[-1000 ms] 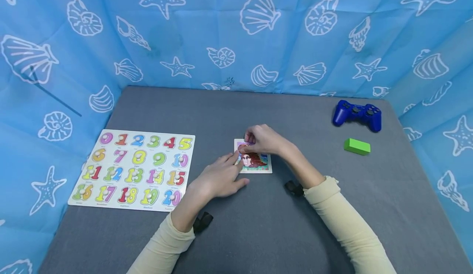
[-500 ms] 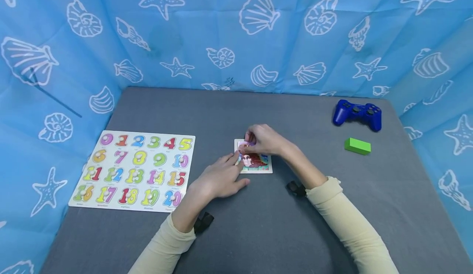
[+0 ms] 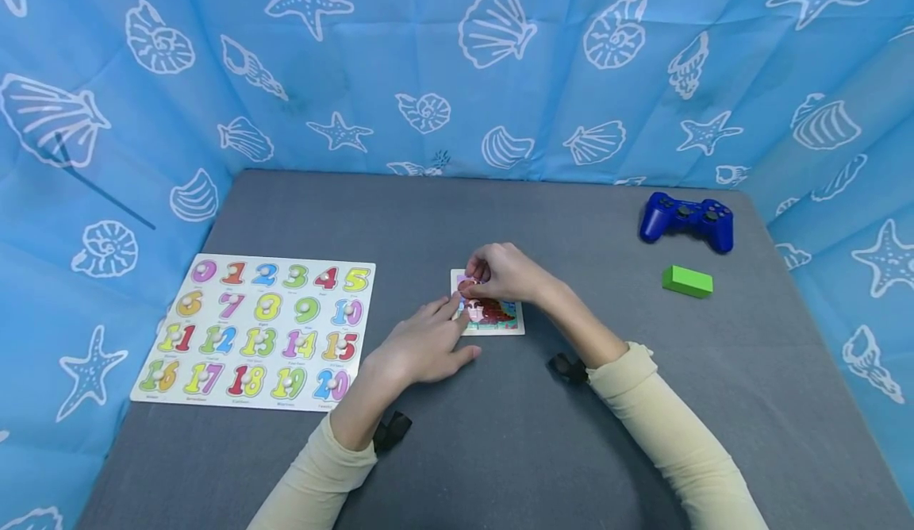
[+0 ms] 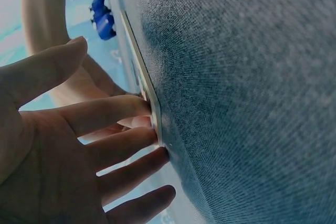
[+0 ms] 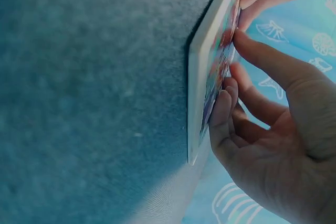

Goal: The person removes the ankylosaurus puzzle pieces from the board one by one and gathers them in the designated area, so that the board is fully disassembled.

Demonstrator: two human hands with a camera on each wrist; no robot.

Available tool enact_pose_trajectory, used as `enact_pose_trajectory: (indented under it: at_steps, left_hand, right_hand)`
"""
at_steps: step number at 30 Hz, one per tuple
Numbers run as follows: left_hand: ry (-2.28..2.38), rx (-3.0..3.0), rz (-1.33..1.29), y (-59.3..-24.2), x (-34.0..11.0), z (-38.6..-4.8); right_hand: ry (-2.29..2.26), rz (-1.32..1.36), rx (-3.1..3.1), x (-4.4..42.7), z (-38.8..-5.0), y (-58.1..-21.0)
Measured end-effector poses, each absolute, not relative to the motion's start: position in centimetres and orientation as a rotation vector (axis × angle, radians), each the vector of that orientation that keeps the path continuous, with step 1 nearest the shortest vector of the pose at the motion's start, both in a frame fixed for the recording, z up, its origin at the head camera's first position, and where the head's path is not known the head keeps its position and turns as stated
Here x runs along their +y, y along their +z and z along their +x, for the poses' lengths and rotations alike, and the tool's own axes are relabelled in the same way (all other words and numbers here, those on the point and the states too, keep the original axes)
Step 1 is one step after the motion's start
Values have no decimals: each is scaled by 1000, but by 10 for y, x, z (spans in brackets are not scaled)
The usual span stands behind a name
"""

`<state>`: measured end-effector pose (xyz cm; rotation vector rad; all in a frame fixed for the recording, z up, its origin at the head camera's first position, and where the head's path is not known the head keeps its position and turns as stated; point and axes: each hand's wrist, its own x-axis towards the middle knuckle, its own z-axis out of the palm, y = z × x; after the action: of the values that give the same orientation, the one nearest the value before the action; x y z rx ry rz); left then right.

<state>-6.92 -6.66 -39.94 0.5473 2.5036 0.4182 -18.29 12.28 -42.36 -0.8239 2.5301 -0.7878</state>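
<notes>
A small square picture puzzle (image 3: 493, 313) with a pale border and a red-haired figure lies flat in the middle of the table. My left hand (image 3: 423, 345) has its fingers nearly straight, their tips resting at the puzzle's left edge; the left wrist view shows the thumb held apart. From above right, my right hand (image 3: 508, 274) reaches over the puzzle's upper left part. Its thumb and forefinger pinch a puzzle piece there, mostly hidden by the fingers. In the right wrist view, the other fingers of the right hand (image 5: 278, 124) curl close to the board (image 5: 202, 72).
To the left lies a white number board (image 3: 250, 332) with knobbed pieces from 0 to 20, its lower right corner by the left wrist. A blue game controller (image 3: 687, 220) and a green block (image 3: 688, 281) lie at the right. A blue shell-print curtain (image 3: 457, 62) surrounds the grey table (image 3: 528, 451).
The right hand's fingers have shifted very slightly left over the puzzle. The left hand stays in place, and the other objects have not moved.
</notes>
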Motion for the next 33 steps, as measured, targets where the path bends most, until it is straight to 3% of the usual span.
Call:
enact_pose_trajectory:
  at_steps: [33]
  left_hand:
    - [382, 2511, 550, -400, -64, -69]
  right_hand:
    - [-627, -785, 2605, 121, -180, -418]
